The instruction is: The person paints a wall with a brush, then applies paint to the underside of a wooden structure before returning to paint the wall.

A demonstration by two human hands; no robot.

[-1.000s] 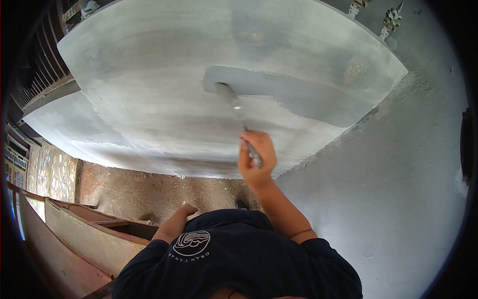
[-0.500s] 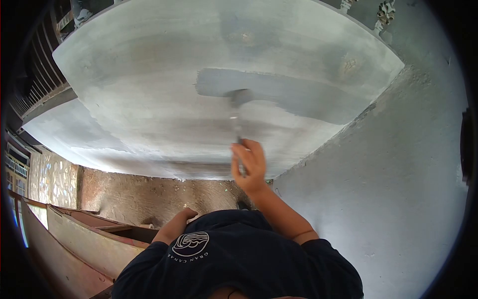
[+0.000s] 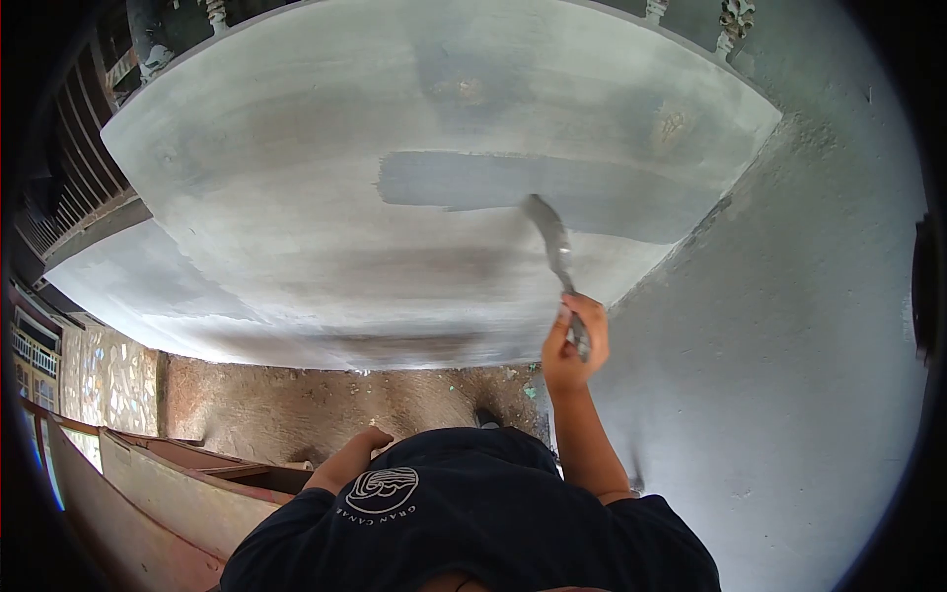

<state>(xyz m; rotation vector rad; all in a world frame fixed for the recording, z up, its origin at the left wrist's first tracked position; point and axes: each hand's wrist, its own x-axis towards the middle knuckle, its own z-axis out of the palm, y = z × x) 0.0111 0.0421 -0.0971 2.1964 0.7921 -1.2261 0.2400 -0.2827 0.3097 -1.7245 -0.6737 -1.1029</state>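
My right hand (image 3: pixel 577 340) is wrapped round the handle of a brush-like tool (image 3: pixel 554 242) with a metal neck. Its dark, slightly blurred head lies at the lower edge of a darker grey wet-looking band (image 3: pixel 473 181) on the pale wall surface (image 3: pixel 296 187); whether it touches cannot be told. Low beside the dark shirt, my left hand (image 3: pixel 373 438) is partly hidden, and its fingers are too unclear to read.
A grey wall (image 3: pixel 769 355) stands on the right. Below the pale surface runs a brown dirt floor (image 3: pixel 266 400). Wooden furniture (image 3: pixel 197 483) is at the lower left, railings (image 3: pixel 84 138) at the upper left, and a stone wall (image 3: pixel 109 370) further back.
My right hand has moved to the right with the tool, whose head now tilts up and left. The darker band's left part has a fuller lower edge. The view has shifted slightly.
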